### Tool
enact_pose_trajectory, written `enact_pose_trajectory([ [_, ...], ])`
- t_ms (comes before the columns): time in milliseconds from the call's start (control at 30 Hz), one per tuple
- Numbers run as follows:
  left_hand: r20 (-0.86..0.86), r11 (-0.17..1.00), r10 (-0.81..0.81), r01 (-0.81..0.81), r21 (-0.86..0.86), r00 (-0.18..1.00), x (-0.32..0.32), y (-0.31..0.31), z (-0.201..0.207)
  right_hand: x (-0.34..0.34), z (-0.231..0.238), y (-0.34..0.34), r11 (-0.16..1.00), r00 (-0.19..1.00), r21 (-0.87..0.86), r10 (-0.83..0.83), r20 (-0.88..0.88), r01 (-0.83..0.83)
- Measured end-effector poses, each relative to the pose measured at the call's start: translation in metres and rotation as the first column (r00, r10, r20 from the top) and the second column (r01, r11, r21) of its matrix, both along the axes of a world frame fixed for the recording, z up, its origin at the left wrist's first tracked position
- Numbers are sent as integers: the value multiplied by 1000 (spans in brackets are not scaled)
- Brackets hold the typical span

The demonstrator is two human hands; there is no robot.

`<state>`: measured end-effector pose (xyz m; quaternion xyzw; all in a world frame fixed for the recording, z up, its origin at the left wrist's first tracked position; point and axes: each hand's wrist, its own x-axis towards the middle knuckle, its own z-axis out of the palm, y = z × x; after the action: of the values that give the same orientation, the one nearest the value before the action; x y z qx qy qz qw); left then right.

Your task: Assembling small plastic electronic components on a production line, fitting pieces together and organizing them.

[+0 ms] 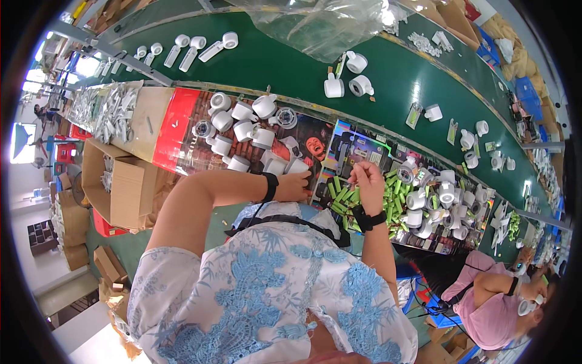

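My left hand (293, 185), with a black wristband, rests at the near edge of the printed board, its fingers curled in. Just beyond it sit white fan heads (274, 166), part of a cluster of several, some with a round grille. My right hand (367, 177), also banded in black, is raised with thumb and fingers pinched together. Anything between those fingertips is too small or hidden to make out. Below and beside it spreads a heap of small green cylinders (394, 197) that look like battery cells. More white fan heads (447, 192) lie right of the heap.
A green conveyor belt (267, 64) runs along the far side, carrying white handheld fans (189, 54) and loose heads. A plastic bag (321, 27) overhangs it. Packed parts (109, 112) and a cardboard box (124, 188) are at left. A person in pink (485, 297) works at right.
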<state>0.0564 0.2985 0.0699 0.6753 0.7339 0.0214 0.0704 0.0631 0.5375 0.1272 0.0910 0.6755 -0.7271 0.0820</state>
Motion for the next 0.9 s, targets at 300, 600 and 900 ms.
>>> enact_pose_trajectory([
  [300,32,980,186,-183,-84,982,-14,6,-2,6,-3,-5,955,999,298,14,-48,1],
  [600,959,460,154,-842,-283,-238,-27,20,72,11,25,-31,964,978,197,195,-74,-177],
  [900,964,358,71,-895,-266,-258,-13,19,93,15,40,-32,974,974,169,174,-147,-148],
])
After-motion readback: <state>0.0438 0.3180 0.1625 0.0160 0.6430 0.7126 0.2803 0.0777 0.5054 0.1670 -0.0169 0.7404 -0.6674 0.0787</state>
